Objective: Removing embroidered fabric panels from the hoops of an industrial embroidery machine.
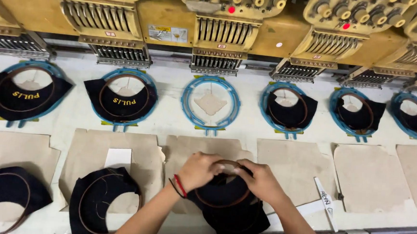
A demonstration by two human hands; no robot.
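Both hands meet over one dark fabric piece (231, 212) lying on the near edge of the white machine table (169, 124), above a brown cardboard sheet (202, 148). The left hand (199, 170) and right hand (261, 181) curl closed on the top arc of a thin brown hoop ring (222, 200) seated in that cloth, fingers pinching rim and fabric together. The cloth looks light and limp, likely to sag and shift, while the ring looks stiff and narrow, so the rim seems the surest place to grip, at opposite sides. Left of it lies another hooped dark piece (98, 199). Farther off, an empty blue frame (211, 102) sits between loaded ones, beneath the yellow embroidery heads (226, 17).
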